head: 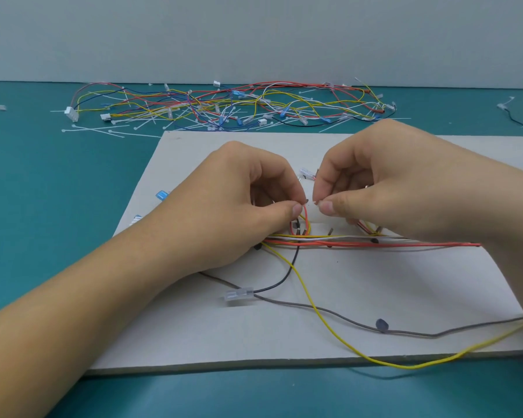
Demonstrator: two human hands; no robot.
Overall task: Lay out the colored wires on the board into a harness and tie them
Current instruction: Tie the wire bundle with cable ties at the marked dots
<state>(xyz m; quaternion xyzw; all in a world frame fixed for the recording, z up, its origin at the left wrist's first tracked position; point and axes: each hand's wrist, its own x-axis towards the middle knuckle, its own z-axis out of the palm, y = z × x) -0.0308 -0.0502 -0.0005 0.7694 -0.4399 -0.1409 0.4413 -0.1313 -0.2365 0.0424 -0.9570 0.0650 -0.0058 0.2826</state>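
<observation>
Single head cam, wide-angle, facing fwd & down, close over board [375, 282]

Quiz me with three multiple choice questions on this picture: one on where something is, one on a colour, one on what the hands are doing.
1. Where is the wire pile?
A) on the board
B) on the table beyond the board
C) in a box

2. Which wire runs off the board's near edge?
A) the yellow wire
B) a blue one
C) a green one

3. What are the hands doing?
A) lying flat
B) the left hand and right hand each pinch something
C) one holds scissors

1 B: the pile lies on teal, behind the board.
2 A: the yellow wire crosses the front edge.
3 B: the left pinches the red loop, the right a white piece.
</observation>
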